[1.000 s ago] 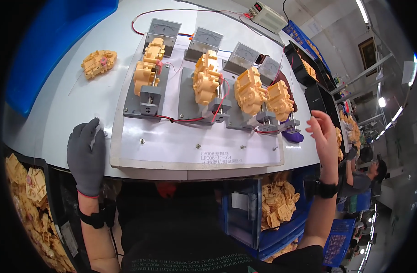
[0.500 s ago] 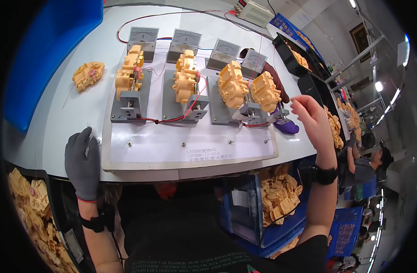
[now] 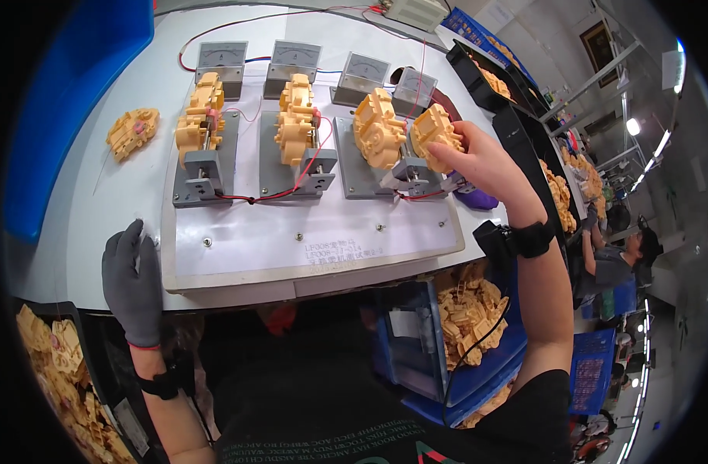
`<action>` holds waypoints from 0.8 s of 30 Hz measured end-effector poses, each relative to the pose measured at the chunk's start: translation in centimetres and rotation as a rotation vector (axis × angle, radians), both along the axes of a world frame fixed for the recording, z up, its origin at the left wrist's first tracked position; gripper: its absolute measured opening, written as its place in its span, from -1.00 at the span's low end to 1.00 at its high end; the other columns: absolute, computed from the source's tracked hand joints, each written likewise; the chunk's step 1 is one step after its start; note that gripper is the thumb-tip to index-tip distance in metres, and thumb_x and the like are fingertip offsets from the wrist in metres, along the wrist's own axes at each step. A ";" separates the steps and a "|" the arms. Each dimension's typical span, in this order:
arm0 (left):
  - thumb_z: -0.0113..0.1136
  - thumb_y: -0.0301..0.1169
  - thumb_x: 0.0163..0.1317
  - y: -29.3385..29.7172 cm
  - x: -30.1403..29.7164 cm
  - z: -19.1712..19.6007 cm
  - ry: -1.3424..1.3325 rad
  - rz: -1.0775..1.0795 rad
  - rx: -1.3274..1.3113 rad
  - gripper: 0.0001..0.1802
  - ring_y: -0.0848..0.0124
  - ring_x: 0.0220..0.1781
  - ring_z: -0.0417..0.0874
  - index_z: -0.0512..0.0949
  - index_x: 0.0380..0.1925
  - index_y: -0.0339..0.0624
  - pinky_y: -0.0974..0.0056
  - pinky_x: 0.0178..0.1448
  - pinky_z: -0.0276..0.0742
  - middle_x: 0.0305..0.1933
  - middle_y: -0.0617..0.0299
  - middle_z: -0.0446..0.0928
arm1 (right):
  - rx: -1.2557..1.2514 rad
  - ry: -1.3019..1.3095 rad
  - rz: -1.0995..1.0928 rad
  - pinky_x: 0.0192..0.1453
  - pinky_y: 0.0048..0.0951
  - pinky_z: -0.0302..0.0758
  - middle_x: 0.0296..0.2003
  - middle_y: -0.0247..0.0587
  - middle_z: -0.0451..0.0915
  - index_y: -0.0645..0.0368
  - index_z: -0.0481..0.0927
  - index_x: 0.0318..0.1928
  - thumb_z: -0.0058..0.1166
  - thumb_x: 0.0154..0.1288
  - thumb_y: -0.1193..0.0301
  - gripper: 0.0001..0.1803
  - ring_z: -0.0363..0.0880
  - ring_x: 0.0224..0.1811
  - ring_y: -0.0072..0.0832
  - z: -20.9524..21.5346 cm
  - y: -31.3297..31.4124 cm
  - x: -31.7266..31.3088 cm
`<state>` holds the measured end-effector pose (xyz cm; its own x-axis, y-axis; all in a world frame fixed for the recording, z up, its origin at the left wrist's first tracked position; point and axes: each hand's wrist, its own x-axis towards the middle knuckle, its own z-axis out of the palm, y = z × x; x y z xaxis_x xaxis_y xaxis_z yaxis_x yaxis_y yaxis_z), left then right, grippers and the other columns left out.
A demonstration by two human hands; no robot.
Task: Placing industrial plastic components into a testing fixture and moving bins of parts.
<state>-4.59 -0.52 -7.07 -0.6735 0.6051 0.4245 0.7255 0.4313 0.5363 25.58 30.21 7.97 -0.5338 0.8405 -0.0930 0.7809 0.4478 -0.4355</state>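
My bare right hand (image 3: 485, 161) is closed round the right side of the rightmost yellow plastic gearbox housing (image 3: 431, 138), thumb at its front and fingers behind, partly hidden. That housing sits on the last stand of a test board (image 3: 323, 259). Three similar housings are mounted to its left: one (image 3: 379, 127) close by, another (image 3: 295, 120) in the middle and a third (image 3: 201, 120) at the left. My left hand (image 3: 134, 274), in a grey glove, rests at the table's front edge beside the board, its fingers stretched out and holding nothing visible.
A loose yellow housing (image 3: 132, 133) lies left of the board. Small panel meters (image 3: 222, 58) stand behind the stands, joined by red and blue wires. Purple cloth-like material (image 3: 478, 199) lies at the right. Bins of yellow parts (image 3: 471, 313) surround the table; a blue container (image 3: 76, 100) stands far left.
My right hand has moved left and closed on the rightmost housing. The left hand stays at the table edge. The whole view has shifted slightly.
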 end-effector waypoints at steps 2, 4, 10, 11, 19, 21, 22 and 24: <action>0.07 -0.44 0.23 0.1 0.1 0.1 0.009 0.010 0.023 -0.71 0.23 -0.10 0.56 0.54 -0.06 -0.28 0.27 -0.02 0.46 -0.11 0.07 0.53 | 0.043 0.057 0.018 -0.13 -0.50 0.49 -0.22 -0.11 0.58 0.41 0.43 0.00 0.16 0.19 0.15 -0.43 0.56 -0.21 -0.49 -1.1 0.6 0.5; 0.11 -0.45 0.19 0.0 0.0 0.1 0.021 0.021 0.047 -0.72 0.24 -0.12 0.57 0.56 -0.08 -0.24 0.27 -0.04 0.47 -0.14 0.10 0.54 | 0.086 0.118 0.037 -0.14 -0.43 0.51 -0.23 -0.03 0.61 0.41 0.46 -0.04 0.16 0.14 0.13 -0.42 0.60 -0.22 -0.40 -1.4 0.7 0.7; 0.14 -0.48 0.17 0.0 0.2 0.1 0.055 0.013 0.066 -0.73 0.26 -0.16 0.58 0.56 -0.10 -0.22 0.26 -0.06 0.48 -0.17 0.11 0.55 | 0.102 0.133 -0.007 -0.11 -0.45 0.51 -0.22 -0.02 0.61 0.42 0.44 -0.02 0.17 0.14 0.17 -0.43 0.61 -0.20 -0.40 -1.7 0.3 0.5; 0.14 -0.48 0.17 0.0 0.2 0.1 0.039 0.019 0.068 -0.73 0.25 -0.17 0.58 0.57 -0.11 -0.21 0.26 -0.07 0.48 -0.17 0.11 0.55 | 0.090 0.143 -0.007 -0.10 -0.46 0.51 -0.22 -0.02 0.61 0.42 0.44 -0.01 0.17 0.14 0.17 -0.42 0.61 -0.20 -0.40 -1.6 0.3 0.6; 0.13 -0.47 0.18 0.4 0.2 0.1 0.058 0.019 0.050 -0.73 0.25 -0.17 0.58 0.57 -0.10 -0.21 0.26 -0.07 0.48 -0.17 0.11 0.55 | 0.032 0.111 -0.002 -0.10 -0.58 0.47 -0.21 -0.14 0.55 0.42 0.39 0.02 0.15 0.24 0.22 -0.47 0.53 -0.18 -0.57 -1.2 0.6 0.9; 0.12 -0.47 0.18 0.0 0.2 0.0 0.045 0.027 0.058 -0.73 0.25 -0.17 0.58 0.57 -0.10 -0.22 0.26 -0.07 0.48 -0.17 0.11 0.55 | 0.046 0.130 -0.007 -0.10 -0.47 0.51 -0.19 -0.01 0.59 0.44 0.39 0.03 0.20 0.15 0.09 -0.34 0.60 -0.17 -0.42 -1.3 0.3 0.7; 0.12 -0.47 0.18 -0.2 0.1 -0.1 0.045 0.031 0.058 -0.73 0.25 -0.17 0.58 0.57 -0.10 -0.22 0.26 -0.07 0.48 -0.17 0.11 0.55 | 0.047 0.130 -0.003 -0.10 -0.47 0.51 -0.19 -0.01 0.59 0.44 0.39 0.03 0.20 0.15 0.09 -0.34 0.60 -0.17 -0.42 -1.4 0.2 0.5; 0.12 -0.47 0.18 0.0 0.0 0.0 0.055 0.024 0.053 -0.74 0.24 -0.17 0.58 0.57 -0.11 -0.22 0.26 -0.08 0.48 -0.17 0.11 0.55 | 0.039 0.131 -0.017 -0.11 -0.49 0.51 -0.18 -0.02 0.59 0.43 0.39 0.05 0.21 0.15 0.03 -0.29 0.58 -0.17 -0.43 -1.2 0.2 0.6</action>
